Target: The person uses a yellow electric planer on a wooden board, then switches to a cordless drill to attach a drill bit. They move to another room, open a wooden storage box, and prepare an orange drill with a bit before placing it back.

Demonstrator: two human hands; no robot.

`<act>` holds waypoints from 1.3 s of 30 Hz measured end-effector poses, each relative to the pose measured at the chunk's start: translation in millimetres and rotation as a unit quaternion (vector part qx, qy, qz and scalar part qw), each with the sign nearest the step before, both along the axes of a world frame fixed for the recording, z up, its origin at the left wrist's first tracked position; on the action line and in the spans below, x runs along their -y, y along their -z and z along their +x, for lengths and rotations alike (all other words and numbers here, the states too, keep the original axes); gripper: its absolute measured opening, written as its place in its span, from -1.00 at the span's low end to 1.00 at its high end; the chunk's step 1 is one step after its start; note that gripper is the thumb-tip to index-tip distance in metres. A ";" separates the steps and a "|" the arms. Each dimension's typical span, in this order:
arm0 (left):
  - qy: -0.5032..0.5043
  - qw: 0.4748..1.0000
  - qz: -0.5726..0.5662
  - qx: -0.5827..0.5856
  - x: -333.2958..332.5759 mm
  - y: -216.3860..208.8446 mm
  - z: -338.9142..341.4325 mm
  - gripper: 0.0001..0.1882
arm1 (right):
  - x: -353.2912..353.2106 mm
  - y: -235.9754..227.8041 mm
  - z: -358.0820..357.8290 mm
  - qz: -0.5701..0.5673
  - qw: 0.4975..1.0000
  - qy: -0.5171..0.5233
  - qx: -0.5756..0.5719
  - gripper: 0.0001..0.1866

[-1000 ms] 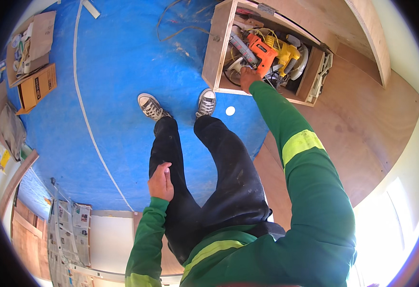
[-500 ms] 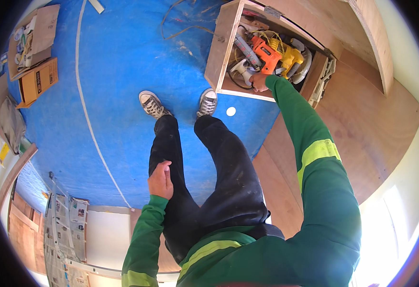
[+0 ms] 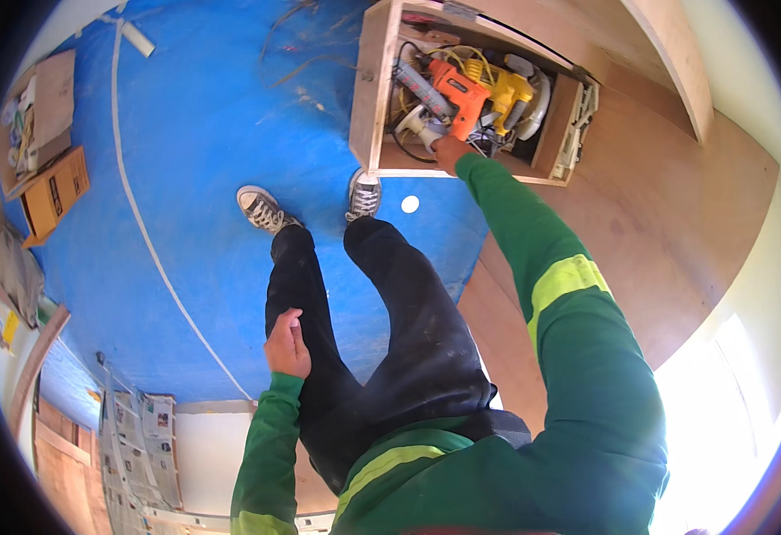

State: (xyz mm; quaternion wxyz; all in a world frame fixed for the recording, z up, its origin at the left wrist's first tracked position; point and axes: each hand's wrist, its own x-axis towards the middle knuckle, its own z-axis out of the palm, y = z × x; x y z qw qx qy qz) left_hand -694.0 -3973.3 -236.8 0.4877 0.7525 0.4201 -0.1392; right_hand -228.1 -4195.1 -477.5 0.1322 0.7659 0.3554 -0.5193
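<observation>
My right hand point(image 3: 448, 153) reaches over the near side of a wooden tool box point(image 3: 448, 172). Its fingers are closed around the end of a pale grey tool point(image 3: 420, 125) whose exact kind I cannot make out. Just beyond lie an orange power drill point(image 3: 459, 96), a grey tube-shaped tool point(image 3: 423, 89) and a yellow power tool point(image 3: 504, 94). A round white guard or disc point(image 3: 535, 107) sits at the box's right end. My left hand point(image 3: 288, 345) rests by my left thigh, loosely closed with the thumb on top and nothing visible in it.
A blue sheet point(image 3: 203, 116) covers the floor, with a pale line across it. Open cardboard boxes point(image 3: 58, 192) stand at the left. A ladder point(image 3: 123, 446) is at the lower left. Curved plywood panels point(image 3: 667, 205) flank the box on the right. A white disc point(image 3: 410, 204) lies by my shoe.
The whole view has shifted, so the tool box and floor appear farther left. My right hand stays at the pale grey tool, and my left hand remains by my thigh.
</observation>
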 end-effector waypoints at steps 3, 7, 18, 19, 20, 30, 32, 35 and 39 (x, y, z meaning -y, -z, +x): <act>0.017 1.000 0.006 0.007 0.0 2.3 1.0 -0.78 | 0.9 -8.2 -11.4 0.008 0.998 0.037 0.052 -0.76; 0.030 1.000 -0.003 -0.009 -0.5 2.1 2.4 -0.78 | -12.8 -13.2 -22.4 -0.009 0.997 -0.008 0.082 -0.71; 0.086 0.995 -0.010 -0.056 -0.5 5.3 3.4 -0.75 | -19.9 -17.9 -25.3 -0.016 0.989 0.025 0.148 -0.75; 0.089 0.994 -0.012 -0.062 -0.7 5.6 3.7 -0.75 | -21.0 -15.4 -24.4 -0.011 0.987 0.039 0.153 -0.75; 0.093 0.992 -0.014 -0.082 -1.0 5.2 3.9 -0.75 | -21.8 -13.7 -23.6 -0.016 0.987 0.050 0.153 -0.75; 0.119 0.992 0.012 -0.033 11.7 4.1 10.3 -0.75 | 7.5 -69.9 -77.0 0.129 0.942 0.190 0.243 -0.73; 0.127 0.991 0.017 -0.046 17.7 4.9 9.4 -0.75 | 22.2 -99.5 -116.8 0.112 0.933 0.257 0.226 -0.73; 0.138 0.989 0.025 -0.036 27.3 5.7 8.1 -0.74 | 50.5 -155.9 -192.3 0.097 0.916 0.369 0.128 -0.69; 0.139 0.990 0.004 -0.025 38.5 4.2 6.1 -0.73 | 91.7 -215.4 -271.8 0.113 0.888 0.443 -0.054 -0.59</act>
